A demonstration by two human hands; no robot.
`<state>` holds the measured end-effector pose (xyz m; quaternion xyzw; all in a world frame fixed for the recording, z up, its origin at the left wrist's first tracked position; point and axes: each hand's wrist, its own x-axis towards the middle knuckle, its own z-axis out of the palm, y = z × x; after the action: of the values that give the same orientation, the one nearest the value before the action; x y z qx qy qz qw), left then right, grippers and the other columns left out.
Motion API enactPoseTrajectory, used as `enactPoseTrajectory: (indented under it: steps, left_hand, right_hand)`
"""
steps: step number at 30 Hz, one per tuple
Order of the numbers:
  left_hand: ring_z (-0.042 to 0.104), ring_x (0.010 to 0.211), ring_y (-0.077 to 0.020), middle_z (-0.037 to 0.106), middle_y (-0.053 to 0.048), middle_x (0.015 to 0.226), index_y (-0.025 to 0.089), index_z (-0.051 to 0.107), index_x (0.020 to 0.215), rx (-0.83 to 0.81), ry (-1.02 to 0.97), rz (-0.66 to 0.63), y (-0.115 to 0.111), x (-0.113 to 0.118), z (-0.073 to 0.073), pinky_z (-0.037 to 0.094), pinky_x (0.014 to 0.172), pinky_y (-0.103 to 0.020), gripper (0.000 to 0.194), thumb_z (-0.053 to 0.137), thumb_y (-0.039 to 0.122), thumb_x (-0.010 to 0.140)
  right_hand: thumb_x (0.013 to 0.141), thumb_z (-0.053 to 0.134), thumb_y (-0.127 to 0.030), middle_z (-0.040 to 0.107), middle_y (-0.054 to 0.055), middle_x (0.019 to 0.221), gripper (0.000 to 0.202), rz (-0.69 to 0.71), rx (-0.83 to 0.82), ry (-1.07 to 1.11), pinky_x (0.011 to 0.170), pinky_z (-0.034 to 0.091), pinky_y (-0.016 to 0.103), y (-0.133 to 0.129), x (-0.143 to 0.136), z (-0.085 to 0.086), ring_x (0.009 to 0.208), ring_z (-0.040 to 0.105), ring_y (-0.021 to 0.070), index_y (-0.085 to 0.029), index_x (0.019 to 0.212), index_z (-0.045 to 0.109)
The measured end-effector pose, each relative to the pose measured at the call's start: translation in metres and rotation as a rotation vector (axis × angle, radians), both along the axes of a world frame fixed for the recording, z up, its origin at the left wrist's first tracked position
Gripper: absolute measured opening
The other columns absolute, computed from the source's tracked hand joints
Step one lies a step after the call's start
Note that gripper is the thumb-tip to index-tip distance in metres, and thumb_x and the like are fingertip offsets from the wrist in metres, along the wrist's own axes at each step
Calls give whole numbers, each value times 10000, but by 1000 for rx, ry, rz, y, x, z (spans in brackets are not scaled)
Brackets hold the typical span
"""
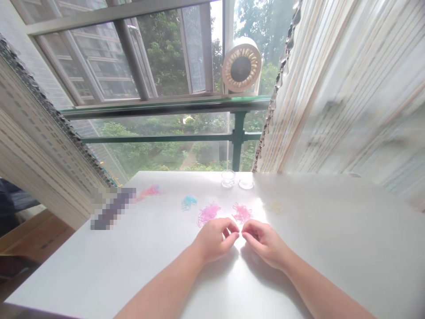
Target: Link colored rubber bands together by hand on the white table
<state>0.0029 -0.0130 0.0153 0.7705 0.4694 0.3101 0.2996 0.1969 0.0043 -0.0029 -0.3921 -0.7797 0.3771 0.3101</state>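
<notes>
My left hand (217, 239) and my right hand (264, 241) face each other over the white table, fingertips almost meeting. Thumb and forefinger are pinched together on each hand; whatever lies between them, if anything, is too small to make out. Just beyond my left hand is a loose pile of purple-pink rubber bands (209, 214). A pile of pink-red rubber bands (242, 212) lies just past my right hand. Farther left sits a small blue pile of bands (189, 203), and a faint yellow pile (275, 206) is off to the right.
Two small clear dishes (228, 178) (246, 183) stand at the back edge of the white table (159, 266). Mixed pink and orange bands (151, 192) lie at the far left, beside a blurred-out dark item (113, 209). Behind are a green railing, a window, a round fan-like device (241, 66) and curtains.
</notes>
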Motion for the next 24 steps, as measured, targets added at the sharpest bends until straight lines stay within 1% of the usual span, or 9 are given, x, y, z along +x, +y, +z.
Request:
enactPoseTrajectory:
  steps: [4, 9, 15, 24]
  left_hand:
    - [597, 672, -114, 683, -3, 783, 193, 626, 791, 26, -5, 8, 1, -1, -1, 448, 636, -218, 113, 514, 193, 808]
    - [605, 685, -124, 691, -13, 794, 190, 634, 796, 9, 6, 19, 1, -1, -1, 444, 619, -221, 128, 510, 212, 819]
    - [604, 698, -125, 691, -14, 792, 191, 643, 812, 14, 22, 31, 2, -1, -2, 442, 619, -223, 141, 509, 231, 832]
    - [625, 732, -136, 691, -26, 829, 191, 636, 837, 4, -7, 7, 4, -3, -3, 451, 628, -237, 103, 550, 226, 793]
  right_hand:
    - [868, 458, -264, 538, -1, 673, 153, -6, 9, -2, 567, 390, 259, 0, -1, 0, 630, 483, 138, -192, 765, 547]
    - [857, 472, -267, 530, -7, 654, 149, -13, 22, 7, 557, 390, 257, 0, -1, 1, 613, 475, 135, -192, 752, 547]
    - [873, 455, -289, 527, -9, 659, 171, -16, 24, 2, 581, 388, 266, -1, -1, 3, 609, 470, 132, -194, 767, 549]
    - [840, 505, -261, 586, -11, 662, 132, -39, 36, 32, 553, 400, 245, 0, -1, 3, 560, 488, 112, -192, 751, 574]
